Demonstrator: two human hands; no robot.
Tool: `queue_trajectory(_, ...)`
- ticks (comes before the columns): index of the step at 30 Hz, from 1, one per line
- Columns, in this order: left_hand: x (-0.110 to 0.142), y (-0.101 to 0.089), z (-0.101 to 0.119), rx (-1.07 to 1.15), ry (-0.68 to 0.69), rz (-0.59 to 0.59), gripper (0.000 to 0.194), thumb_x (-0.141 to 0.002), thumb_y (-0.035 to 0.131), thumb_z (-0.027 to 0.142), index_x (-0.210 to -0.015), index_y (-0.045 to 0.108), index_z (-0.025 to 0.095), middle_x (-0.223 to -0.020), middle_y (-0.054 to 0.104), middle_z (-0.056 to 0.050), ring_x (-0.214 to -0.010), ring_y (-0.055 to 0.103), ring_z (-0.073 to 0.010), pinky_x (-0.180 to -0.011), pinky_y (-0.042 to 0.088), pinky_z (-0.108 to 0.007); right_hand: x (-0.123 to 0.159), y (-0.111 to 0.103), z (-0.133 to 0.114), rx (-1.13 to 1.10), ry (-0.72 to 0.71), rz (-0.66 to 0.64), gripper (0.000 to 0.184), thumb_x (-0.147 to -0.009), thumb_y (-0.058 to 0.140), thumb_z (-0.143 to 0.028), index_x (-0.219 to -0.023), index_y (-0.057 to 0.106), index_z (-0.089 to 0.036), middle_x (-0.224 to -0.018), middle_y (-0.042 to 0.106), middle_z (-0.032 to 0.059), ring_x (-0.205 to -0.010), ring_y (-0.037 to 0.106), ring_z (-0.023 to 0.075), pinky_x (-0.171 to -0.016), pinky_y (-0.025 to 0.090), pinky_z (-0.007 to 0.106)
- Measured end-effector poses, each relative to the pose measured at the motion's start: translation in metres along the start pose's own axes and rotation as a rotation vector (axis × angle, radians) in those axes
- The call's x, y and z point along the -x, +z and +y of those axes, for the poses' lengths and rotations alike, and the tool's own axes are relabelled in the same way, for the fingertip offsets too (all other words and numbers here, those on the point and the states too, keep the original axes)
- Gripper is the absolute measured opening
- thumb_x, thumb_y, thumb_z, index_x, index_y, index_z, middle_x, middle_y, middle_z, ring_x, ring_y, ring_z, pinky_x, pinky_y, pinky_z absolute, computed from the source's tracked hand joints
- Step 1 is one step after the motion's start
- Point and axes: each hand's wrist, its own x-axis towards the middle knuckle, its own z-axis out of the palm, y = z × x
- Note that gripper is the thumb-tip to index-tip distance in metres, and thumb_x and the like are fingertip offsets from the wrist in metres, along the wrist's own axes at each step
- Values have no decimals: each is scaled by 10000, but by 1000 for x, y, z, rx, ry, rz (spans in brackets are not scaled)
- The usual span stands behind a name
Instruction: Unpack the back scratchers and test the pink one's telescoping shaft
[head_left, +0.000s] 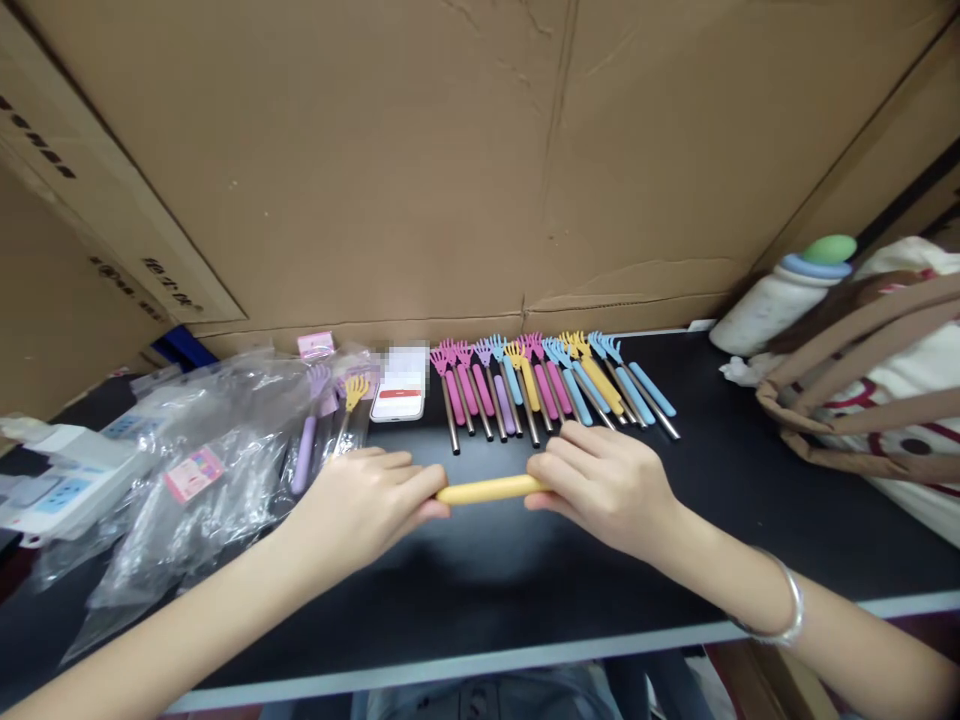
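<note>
L hand (pixel 382 500) at 9 o'clock, R hand (pixel 607 485) at 3: our grips clasp the yellow handle (pixel 491 490) over the desk (pixel 487 600), approx 7 o'clock of the scratchers (pixel 530 385); best we hold it level, pressure even.

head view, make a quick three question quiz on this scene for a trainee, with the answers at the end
1. True or false: the left grip and the right grip both hold the yellow rod.
2. Which lies immediately left of the row of claw-headed tools?
a) bottle
b) phone
c) bag with brown straps
3. Fill in the blank: the silvery bracelet is worn on the ____ arm.

Key: 1. True; 2. b; 3. right
</note>
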Motion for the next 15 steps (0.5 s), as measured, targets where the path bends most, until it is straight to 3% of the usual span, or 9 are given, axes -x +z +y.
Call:
queue_trajectory(6, 16, -7, 31, -8, 32, -27, 344, -930, 351, 408, -652, 439, 226, -486, 509, 22, -442, 443, -167, -468, 258, -298, 16, -16, -16, 83, -140, 6, 306, -904, 421, -473, -730, 564, -265, -610, 562, -11, -617, 483, 146, -606, 351, 313)
queue_trajectory(9, 32, -14, 27, 30, 21, -52, 359, -930, 338, 395, -637, 465, 232, -492, 548, 17, -418, 470, -171, -452, 304, -293, 41, -25, -8, 39, -102, 20, 270, -893, 444, -472, -745, 571, -286, -639, 596, 0, -642, 509, 156, -650, 364, 332)
queue_trajectory(11, 48, -19, 9, -1, -29, -27, 377, -923, 331, 416, -657, 537, 245, -532, 610, 6, -408, 516, -175, -433, 351, -286, 72, -34, 19, 67, 34, 27, 279, -888, 441, -480, -749, 572, -277, -626, 590, 19, -615, 505, 165, -622, 357, 340)
queue_trajectory(14, 74, -25, -29, -91, -167, 71, 364, -881, 356, 478, -739, 642, 303, -540, 659, 12, -402, 579, -206, -362, 376, -284, 130, -47, 81, 337, 595, 1, 468, -905, 273, -557, -659, 518, -243, -547, 500, 73, -523, 459, 187, -505, 314, 351)
queue_trajectory(15, 80, -26, -39, -111, -223, 84, 383, -877, 346, 484, -727, 652, 309, -574, 683, 13, -443, 615, -216, -373, 413, -284, 146, -49, 102, 382, 749, -63, 536, -893, 193, -604, -655, 503, -236, -527, 474, 76, -477, 441, 186, -443, 282, 339)
